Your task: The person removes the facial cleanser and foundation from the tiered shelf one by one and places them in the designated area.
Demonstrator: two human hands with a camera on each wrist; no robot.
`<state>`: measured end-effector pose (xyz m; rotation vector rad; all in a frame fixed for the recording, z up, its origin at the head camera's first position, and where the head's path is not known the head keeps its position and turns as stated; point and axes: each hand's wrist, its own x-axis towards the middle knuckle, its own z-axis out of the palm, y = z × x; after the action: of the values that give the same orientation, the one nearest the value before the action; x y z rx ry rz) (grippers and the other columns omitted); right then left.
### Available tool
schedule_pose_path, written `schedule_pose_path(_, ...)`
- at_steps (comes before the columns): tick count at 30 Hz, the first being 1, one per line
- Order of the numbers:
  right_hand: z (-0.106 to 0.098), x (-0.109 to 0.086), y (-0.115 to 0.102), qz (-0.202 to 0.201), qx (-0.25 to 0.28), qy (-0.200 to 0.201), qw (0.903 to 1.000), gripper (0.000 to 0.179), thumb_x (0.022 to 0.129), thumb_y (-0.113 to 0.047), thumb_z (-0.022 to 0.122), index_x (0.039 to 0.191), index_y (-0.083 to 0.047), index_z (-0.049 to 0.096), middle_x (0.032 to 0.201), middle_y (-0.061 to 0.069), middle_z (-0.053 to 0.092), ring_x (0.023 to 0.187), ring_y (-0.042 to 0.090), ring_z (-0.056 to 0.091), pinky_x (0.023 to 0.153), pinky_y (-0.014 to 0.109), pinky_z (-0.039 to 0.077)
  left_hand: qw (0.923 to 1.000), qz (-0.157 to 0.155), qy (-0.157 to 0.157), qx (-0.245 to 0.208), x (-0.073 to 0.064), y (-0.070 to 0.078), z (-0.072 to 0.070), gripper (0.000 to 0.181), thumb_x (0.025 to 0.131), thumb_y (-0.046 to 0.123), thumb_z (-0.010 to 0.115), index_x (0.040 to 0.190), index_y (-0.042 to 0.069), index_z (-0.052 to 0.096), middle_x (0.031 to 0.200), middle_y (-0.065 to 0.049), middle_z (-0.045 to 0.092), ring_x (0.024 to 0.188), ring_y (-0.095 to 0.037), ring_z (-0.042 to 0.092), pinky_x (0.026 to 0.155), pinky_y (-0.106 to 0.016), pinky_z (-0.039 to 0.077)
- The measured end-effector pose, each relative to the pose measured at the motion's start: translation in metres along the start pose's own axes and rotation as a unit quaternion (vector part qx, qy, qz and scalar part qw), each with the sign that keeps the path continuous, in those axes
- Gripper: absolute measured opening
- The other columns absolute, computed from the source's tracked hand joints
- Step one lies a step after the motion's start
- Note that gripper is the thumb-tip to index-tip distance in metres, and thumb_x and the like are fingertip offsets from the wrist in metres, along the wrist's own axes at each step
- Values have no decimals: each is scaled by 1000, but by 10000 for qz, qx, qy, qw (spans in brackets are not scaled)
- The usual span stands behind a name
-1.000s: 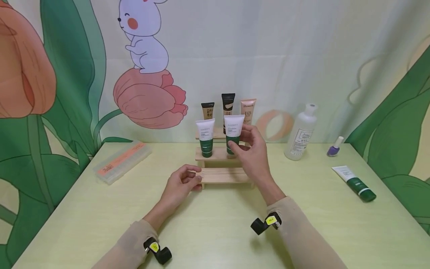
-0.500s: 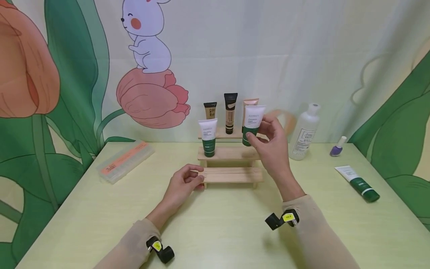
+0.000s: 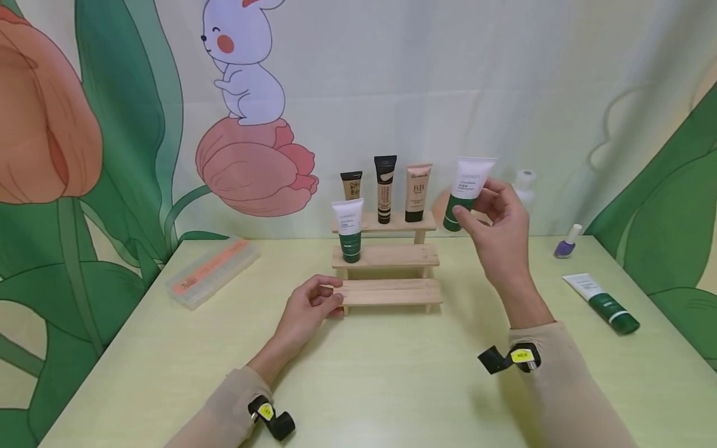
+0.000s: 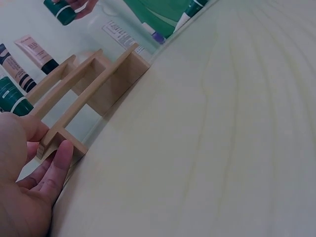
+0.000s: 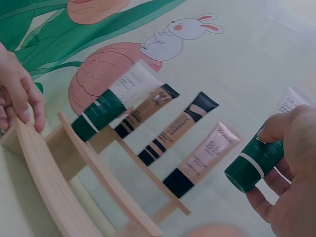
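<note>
My right hand pinches a white and green cream tube by its lower part, in the air to the right of the wooden step rack. The left hand grips the left end of the rack's lowest step, thumb and fingers around the edge in the left wrist view. A matching green and white tube stands at the left of the middle step. On the top step stand a small black-capped tube, a taller black and tan tube and a pink BB cream tube.
Behind the right hand a white bottle is mostly hidden. Purple nail polish and another green and white tube are at the right of the table. A clear plastic case lies at the left. A printed curtain hangs behind.
The right hand has lifted the cream tube off the middle step and carried it up and rightward, past the pink tube. The left hand keeps its grip on the rack.
</note>
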<state>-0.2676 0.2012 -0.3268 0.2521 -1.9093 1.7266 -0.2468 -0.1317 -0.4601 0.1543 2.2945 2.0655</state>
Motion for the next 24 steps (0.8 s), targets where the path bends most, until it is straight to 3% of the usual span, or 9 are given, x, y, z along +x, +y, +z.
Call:
schedule_pose_path(6,-34,8,-4,26,-245,288,9993,46,101,-7,82,143,-17,67,126,-1,70,112,19,67,93,23,58,10000,11,11,-15,0,1,3,24,107,3,73,131,7,72,109,-16,69,92,-25,76,85,-32,71)
schedule_pose_path(13,-76,8,-2,353,-895,485,9942,50,102,-11,81,149,-21,65,127,-8,68,115,13,65,98,22,53,10000,-60,-45,47,1,-1,6,25,107,4,73,131,8,72,110,-16,69,92,-24,76,85,-32,71)
schedule_pose_path(19,-102,7,1,374,-1108,688,9908,52,101,-7,81,150,-19,66,124,-9,68,112,12,65,91,19,54,9999,-112,-1,98,0,0,5,24,107,4,73,131,8,72,110,-16,68,93,-25,76,85,-32,71)
schedule_pose_path(24,-117,4,4,456,-1460,679,9859,54,103,-12,81,153,-21,64,129,-12,66,114,11,63,86,14,55,9999,-110,31,76,0,1,3,24,108,4,73,132,7,71,110,-15,68,93,-24,76,86,-31,71)
